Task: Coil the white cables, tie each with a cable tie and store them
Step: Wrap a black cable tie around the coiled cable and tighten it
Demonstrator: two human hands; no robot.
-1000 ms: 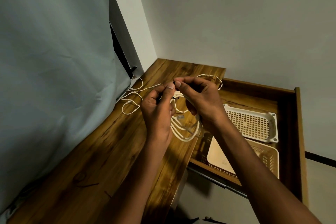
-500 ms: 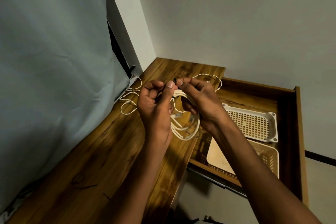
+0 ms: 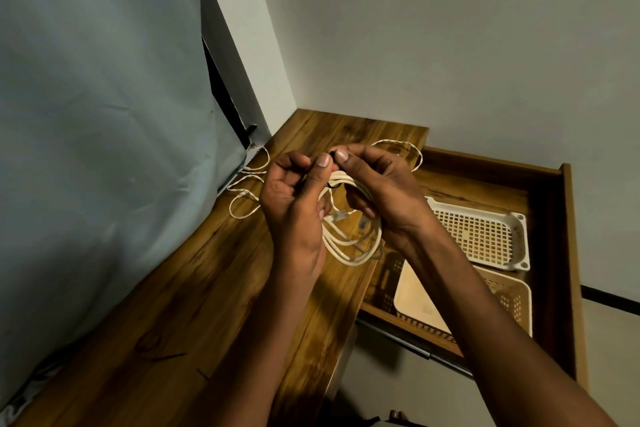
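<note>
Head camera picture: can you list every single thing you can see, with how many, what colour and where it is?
coiled cable: one, white, held up over the table edge between both hands
cable tie: one, black, round the top of the coil, its end pinched at the fingertips
loose cables: white, count unclear, lying tangled on the far table top
table: one, brown wood, along the left
drawer: one, brown wood, pulled open on the right
flat tray: one, cream, perforated, in the far part of the drawer
basket: one, cream, perforated sides, in the near part of the drawer
cloth: one, pale grey-blue, hanging on the left
left hand: one, pinches the tie
right hand: one, pinches the tie and holds the coil
</note>
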